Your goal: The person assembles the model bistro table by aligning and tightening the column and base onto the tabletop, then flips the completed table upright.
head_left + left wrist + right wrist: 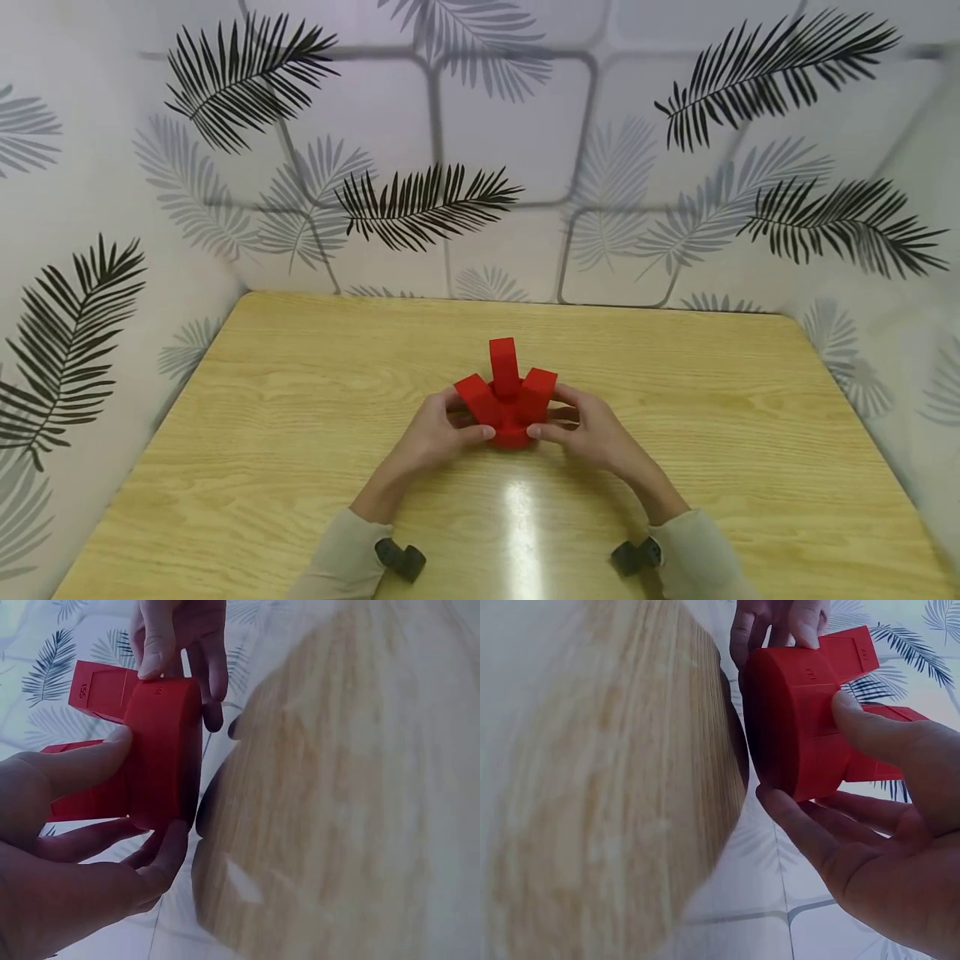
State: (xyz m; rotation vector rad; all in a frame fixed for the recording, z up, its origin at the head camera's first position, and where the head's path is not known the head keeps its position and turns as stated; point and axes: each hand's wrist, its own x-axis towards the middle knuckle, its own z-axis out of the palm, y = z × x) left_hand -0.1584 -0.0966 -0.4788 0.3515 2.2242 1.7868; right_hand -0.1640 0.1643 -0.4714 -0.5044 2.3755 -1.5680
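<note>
A bright red piece with a round base (pixel 512 437) and three rectangular blocks (pixel 503 367) fanning upward from it is between both hands. My left hand (pixel 438 429) grips the base from the left, its thumb in front and its fingers curled round behind and under the edge. On the other side my right hand (pixel 596 429) holds it the same way, thumb in front. In the left wrist view, small raised digits show on one block (pixel 103 690). Both wrist views show a gap between the base's underside (pixel 769 735) and the table.
Beneath the hands lies a light wood-grain table (pixel 300 367) with a bright reflection in front. A pale wall (pixel 517 125) with leaf patterns stands behind it and at both sides. Dark wrist devices (pixel 401 558) sit at both cuffs.
</note>
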